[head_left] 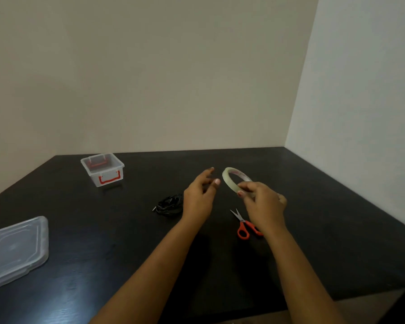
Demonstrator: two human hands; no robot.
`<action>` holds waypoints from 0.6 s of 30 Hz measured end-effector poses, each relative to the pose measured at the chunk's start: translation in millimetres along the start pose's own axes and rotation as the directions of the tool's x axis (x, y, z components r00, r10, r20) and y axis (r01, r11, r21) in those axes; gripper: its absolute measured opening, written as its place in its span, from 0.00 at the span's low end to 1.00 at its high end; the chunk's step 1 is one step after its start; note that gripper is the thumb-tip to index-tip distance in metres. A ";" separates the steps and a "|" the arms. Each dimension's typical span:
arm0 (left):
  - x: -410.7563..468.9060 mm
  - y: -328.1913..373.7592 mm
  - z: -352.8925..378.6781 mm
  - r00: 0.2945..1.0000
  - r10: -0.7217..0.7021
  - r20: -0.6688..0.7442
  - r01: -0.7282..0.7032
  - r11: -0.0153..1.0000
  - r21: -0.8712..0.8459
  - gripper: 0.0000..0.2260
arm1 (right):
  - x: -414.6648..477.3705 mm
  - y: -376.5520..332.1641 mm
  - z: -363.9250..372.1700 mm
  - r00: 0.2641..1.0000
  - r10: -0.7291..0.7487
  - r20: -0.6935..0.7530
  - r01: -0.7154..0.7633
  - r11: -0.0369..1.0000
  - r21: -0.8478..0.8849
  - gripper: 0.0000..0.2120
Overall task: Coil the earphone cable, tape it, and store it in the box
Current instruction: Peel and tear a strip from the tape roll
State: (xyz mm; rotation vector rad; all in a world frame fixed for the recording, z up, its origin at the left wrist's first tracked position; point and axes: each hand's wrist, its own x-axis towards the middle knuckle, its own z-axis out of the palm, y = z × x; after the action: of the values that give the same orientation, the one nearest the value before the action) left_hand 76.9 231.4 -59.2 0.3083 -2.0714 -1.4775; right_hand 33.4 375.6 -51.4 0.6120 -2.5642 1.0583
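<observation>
clear tape roll [229,177] gripped by right hand [263,203].

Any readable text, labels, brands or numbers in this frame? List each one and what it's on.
Nothing is legible.
Tape roll, held by the right hand: reddish print on the inner core, too blurred to read.
Box, lid, scissors, earphone cable: no text or markings visible.
</observation>
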 end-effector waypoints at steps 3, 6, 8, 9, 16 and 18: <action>4.3 11.3 -8.9 0.999 -0.019 -0.035 0.015 0.994 -0.112 0.16 | -8.3 -14.2 -1.7 0.998 -0.046 0.034 0.044 0.996 0.072 0.12; 4.3 15.0 -15.0 0.995 -0.033 -0.093 0.017 0.986 -0.164 0.10 | -11.7 -20.7 -1.0 0.998 -0.065 0.023 0.061 0.989 0.132 0.11; 2.0 16.5 -17.8 0.991 -0.030 -0.132 0.005 0.982 -0.188 0.07 | -12.3 -21.5 0.0 0.997 -0.066 0.028 0.061 0.986 0.156 0.11; 0.9 17.6 -18.8 0.989 -0.022 -0.149 -0.006 0.983 -0.182 0.06 | -12.7 -21.5 0.6 0.997 -0.067 0.029 0.061 0.985 0.164 0.11; -1.1 22.6 -18.5 0.980 0.020 -0.200 -0.036 0.996 -0.079 0.04 | -16.5 -18.1 1.7 0.995 -0.097 0.034 0.086 0.966 0.246 0.12; -0.8 23.8 -17.1 0.980 0.018 -0.198 -0.032 0.997 -0.070 0.04 | -17.3 -16.2 1.2 0.996 -0.087 0.025 0.076 0.956 0.282 0.12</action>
State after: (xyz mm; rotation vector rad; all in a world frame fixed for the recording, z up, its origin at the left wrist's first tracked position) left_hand 90.5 226.9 -33.6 0.3829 -1.8542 -1.4424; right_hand 56.1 369.1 -49.9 0.8062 -2.4133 1.4071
